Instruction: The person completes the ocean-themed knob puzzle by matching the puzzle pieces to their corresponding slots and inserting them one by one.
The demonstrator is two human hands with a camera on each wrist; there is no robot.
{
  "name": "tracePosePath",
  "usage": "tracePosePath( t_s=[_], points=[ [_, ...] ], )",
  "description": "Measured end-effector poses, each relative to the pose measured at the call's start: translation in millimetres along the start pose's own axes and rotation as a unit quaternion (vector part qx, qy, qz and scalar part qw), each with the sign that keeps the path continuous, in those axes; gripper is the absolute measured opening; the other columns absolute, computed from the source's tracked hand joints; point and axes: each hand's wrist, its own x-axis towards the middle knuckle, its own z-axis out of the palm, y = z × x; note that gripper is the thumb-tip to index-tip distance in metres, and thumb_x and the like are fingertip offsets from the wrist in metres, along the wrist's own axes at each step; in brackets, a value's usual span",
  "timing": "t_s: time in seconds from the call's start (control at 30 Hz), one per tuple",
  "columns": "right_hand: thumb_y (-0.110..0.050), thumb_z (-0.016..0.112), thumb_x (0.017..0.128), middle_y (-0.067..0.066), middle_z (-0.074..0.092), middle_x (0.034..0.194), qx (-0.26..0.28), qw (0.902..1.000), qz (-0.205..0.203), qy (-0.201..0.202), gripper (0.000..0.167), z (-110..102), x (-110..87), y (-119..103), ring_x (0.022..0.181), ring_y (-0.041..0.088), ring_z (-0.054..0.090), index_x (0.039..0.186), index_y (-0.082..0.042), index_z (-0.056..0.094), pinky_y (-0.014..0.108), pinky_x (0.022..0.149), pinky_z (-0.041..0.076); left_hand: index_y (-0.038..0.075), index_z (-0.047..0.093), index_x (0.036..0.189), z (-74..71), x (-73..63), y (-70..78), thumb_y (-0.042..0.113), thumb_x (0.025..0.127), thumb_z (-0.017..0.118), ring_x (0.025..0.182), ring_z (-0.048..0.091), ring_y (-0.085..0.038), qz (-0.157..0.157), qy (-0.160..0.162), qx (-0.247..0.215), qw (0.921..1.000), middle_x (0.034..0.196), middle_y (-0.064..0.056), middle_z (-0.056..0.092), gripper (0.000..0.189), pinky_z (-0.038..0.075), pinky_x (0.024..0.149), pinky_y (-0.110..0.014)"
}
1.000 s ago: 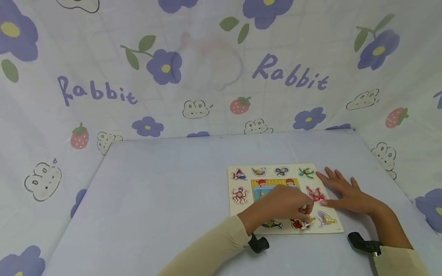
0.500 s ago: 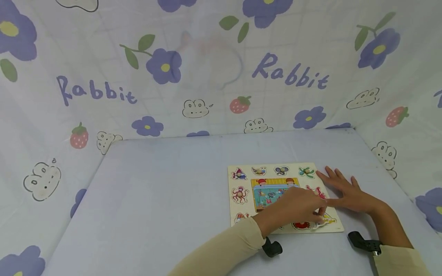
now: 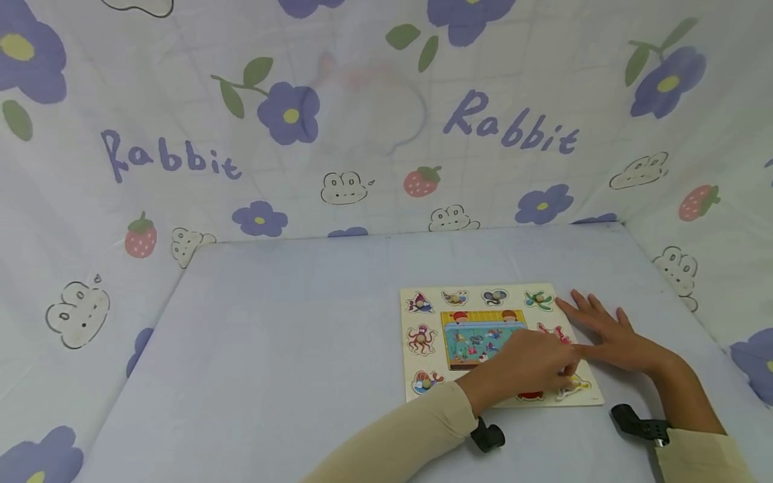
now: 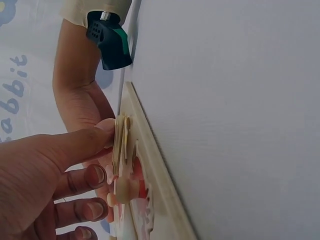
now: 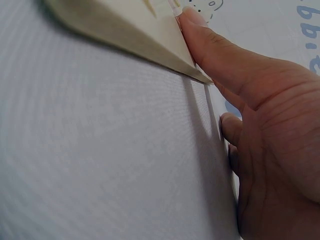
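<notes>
A wooden knob puzzle board (image 3: 417, 362) with sea-animal pieces lies on the table at the right. My left hand (image 3: 531, 362) reaches over its lower right part. In the left wrist view, thumb and finger pinch a thin wooden puzzle piece (image 4: 118, 145) by its edge, close over the board's face. Seen from the head, this piece with yellow parts overlaps the corner spot, and fingers cover some of it. My right hand (image 3: 616, 342) lies spread at the board's right edge, its thumb (image 5: 195, 25) along that edge. The red crab piece (image 3: 531, 396) is partly hidden below my left hand.
Other knobbed pieces sit along the board, among them an octopus (image 3: 421, 340), a hermit crab (image 3: 427, 382) and a green one (image 3: 537, 300). An aquarium picture (image 3: 465, 335) fills the middle. Patterned cloth (image 3: 362, 134) walls in the pale table (image 3: 272, 349).
My left hand has moved right with the puzzle piece, from beside the crab to the board's lower right corner. My right hand has stayed in place.
</notes>
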Motion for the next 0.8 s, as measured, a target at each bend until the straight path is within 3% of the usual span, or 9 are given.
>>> tracePosePath(
  t_s=[0.8],
  points=[
    [-0.04, 0.07, 0.091, 0.025, 0.001, 0.166, 0.006, 1.0, -0.004, 0.002, 0.088, 0.0, -0.1, 4.4, 0.149, 0.051, -0.013, 0.163, -0.022, 0.021, 0.071, 0.105, -0.023, 0.038, 0.064, 0.082, 3.5, 4.6, 3.8, 0.051, 0.089, 0.075, 0.062, 0.047, 0.005, -0.012, 0.017, 0.008, 0.9998, 0.069, 0.023, 0.057, 0.018, 0.037, 0.054, -0.019]
  ],
)
